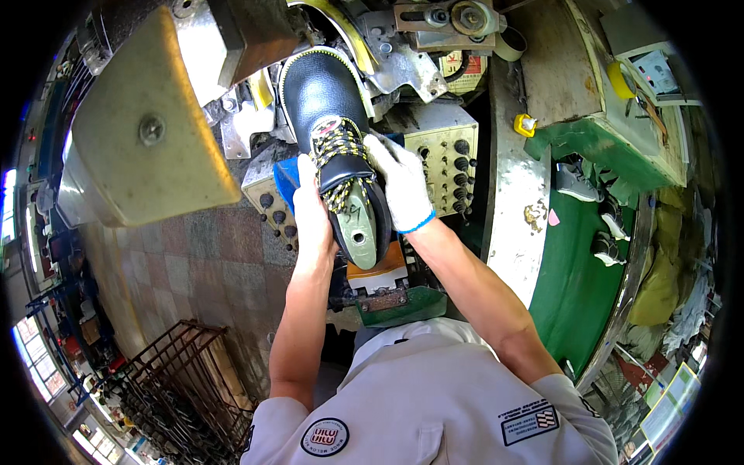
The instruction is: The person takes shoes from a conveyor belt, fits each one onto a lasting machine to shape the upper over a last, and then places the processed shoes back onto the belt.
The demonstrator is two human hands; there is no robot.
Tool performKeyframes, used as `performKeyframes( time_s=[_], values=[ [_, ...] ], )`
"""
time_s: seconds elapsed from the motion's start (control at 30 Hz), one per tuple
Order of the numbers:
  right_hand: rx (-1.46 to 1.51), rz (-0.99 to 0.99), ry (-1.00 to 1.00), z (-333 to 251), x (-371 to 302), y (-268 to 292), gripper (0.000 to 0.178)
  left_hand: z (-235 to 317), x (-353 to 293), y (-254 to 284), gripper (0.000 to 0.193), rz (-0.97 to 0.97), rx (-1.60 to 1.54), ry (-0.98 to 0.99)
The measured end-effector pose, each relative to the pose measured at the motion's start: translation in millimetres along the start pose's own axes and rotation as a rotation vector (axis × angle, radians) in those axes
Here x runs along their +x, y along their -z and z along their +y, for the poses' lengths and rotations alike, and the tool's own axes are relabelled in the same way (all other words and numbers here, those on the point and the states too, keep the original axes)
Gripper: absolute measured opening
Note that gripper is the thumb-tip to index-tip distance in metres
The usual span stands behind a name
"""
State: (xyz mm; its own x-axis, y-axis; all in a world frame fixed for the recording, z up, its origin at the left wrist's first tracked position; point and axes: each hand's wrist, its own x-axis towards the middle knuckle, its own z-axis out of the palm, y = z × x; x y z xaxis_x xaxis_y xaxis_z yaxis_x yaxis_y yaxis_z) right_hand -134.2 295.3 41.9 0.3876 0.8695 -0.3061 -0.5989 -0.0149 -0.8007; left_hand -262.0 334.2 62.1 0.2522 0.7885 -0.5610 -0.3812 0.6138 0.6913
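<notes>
A black leather boot upper (333,116), laced in yellow and black and mounted on a green last (358,225), is clasped from both sides: the bare left hand (310,213) is closed against its left flank, and the white-gloved right hand (403,186) is wrapped around the laced throat, so that the shoe is steadied toe-first in the jaws of the lasting machine (372,46). Control panels with black knobs (449,167) are set just beside the hands. A green conveyor (573,279) carrying what are probably further shoes (577,182) is seen to the right, and a wire rack (178,380) on the tiled floor at lower left.
</notes>
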Motion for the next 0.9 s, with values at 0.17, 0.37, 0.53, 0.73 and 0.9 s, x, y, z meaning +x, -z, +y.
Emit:
performKeyframes(
  time_s=[0.17, 0.37, 0.53, 0.73, 0.9],
  values=[
    [0.023, 0.028, 0.005, 3, 0, 0, 0.036, 1, 3, 0, 0.051, -0.021, 0.003, -0.009],
    [0.007, 0.049, 0.018, -1, -4, -4, 0.035, -2, 3, 1, 0.055, -0.032, -0.005, -0.024],
    [-0.030, 0.057, 0.016, 5, -2, 1, 0.036, -9, 5, 1, 0.057, 0.022, 0.097, -0.071],
    [-0.188, 0.074, 0.094, 19, 3, 9, 0.038, -18, 15, 12, 0.057, 0.037, 0.182, -0.130],
    [-0.158, 0.048, 0.118, 18, 5, 5, 0.036, -19, 23, 19, 0.050, -0.048, 0.104, -0.142]
  ],
)
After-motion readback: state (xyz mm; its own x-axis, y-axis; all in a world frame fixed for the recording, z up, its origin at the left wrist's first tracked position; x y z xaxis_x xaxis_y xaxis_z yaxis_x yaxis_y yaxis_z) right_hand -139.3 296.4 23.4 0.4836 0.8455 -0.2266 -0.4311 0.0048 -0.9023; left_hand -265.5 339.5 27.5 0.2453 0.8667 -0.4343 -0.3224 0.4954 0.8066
